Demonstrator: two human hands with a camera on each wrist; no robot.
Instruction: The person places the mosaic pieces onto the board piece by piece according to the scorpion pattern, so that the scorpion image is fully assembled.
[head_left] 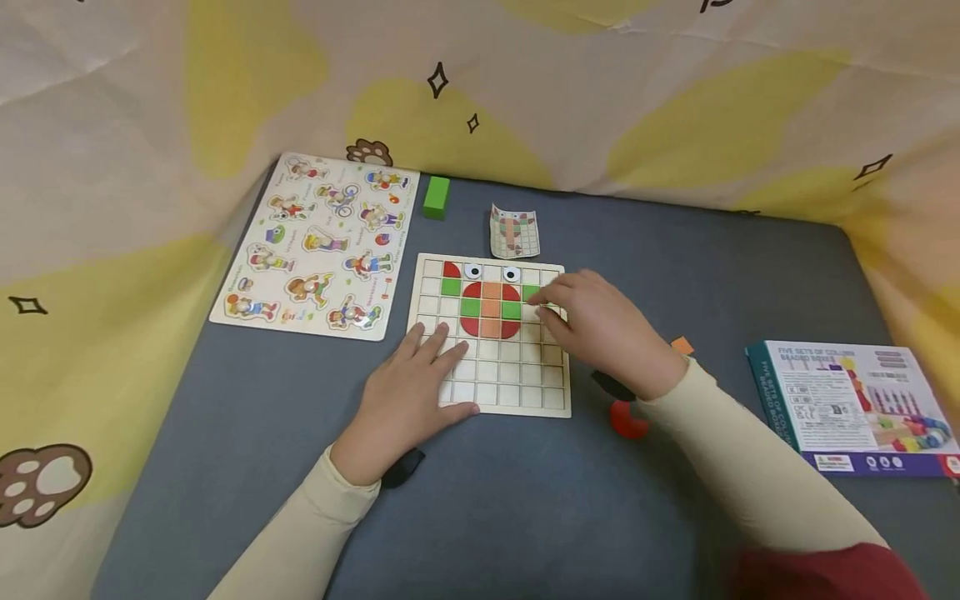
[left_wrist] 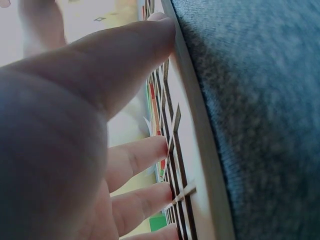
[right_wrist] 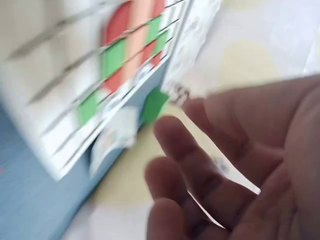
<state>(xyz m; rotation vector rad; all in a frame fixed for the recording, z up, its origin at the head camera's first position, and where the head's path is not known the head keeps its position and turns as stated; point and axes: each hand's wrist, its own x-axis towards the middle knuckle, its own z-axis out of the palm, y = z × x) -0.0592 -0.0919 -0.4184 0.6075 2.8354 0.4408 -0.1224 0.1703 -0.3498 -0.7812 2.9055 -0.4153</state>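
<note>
A wooden grid board (head_left: 487,372) lies on the grey table, its left edge under the spread fingers of my left hand (head_left: 405,400). In the left wrist view the thumb (left_wrist: 150,37) rests on the board's rim. Red, green and orange tiles, with an orange strip (head_left: 491,308) in the middle, and two eye tiles (head_left: 512,273) fill some upper squares. My right hand (head_left: 607,325) is over the board's right side, fingertips beside a green tile (head_left: 530,292). In the right wrist view its fingers (right_wrist: 175,137) are loosely bent, with nothing seen between them.
A small pattern card (head_left: 514,233) stands behind the board, near a green block (head_left: 437,197). A picture puzzle (head_left: 315,250) lies at left, a boxed toy set (head_left: 840,400) at right. Red pieces (head_left: 628,420) and an orange piece (head_left: 682,345) lie by the right forearm.
</note>
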